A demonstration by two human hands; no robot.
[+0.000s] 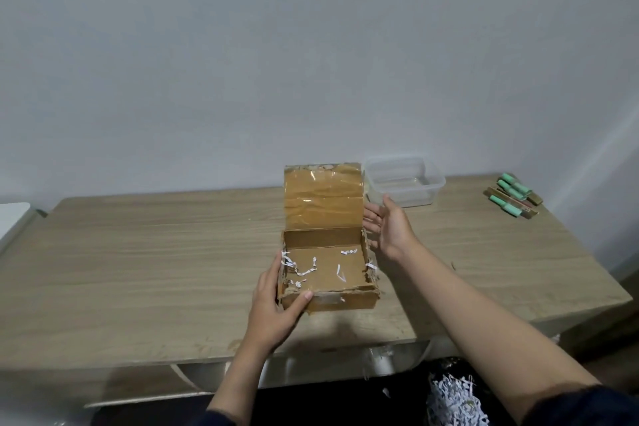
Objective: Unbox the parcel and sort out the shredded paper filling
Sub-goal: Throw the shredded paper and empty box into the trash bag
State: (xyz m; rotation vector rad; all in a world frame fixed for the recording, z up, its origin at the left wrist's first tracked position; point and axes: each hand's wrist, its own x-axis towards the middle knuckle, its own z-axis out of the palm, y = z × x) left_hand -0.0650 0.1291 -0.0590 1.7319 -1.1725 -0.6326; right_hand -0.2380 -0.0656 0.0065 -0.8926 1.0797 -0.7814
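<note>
Parcel is already open: a brown cardboard box sitting mid-table, near the front edge, lid flap standing upright at the far side with glossy tape across its inner face. Box interior is nearly bare, only a few white shredded paper strips left on the floor and clinging to the left and right walls.

Bulk of the filling looks to be out already. A heap of shredded paper sits low at the bottom right, below the table edge; can't tell what it's resting in, that corner is dark.

Left hand grips the box's near-left corner, thumb on the front wall, fingers wrapped round the left side. Right hand is open and holds nothing, palm facing the box's far-right side, just beside the lid hinge; contact unclear.

Clear plastic container behind the right hand looks empty. Green-and-tan items lie well apart at the far right.

Judgement: unboxing done, sorting mostly done. Left: clear the last stray strips.
</note>
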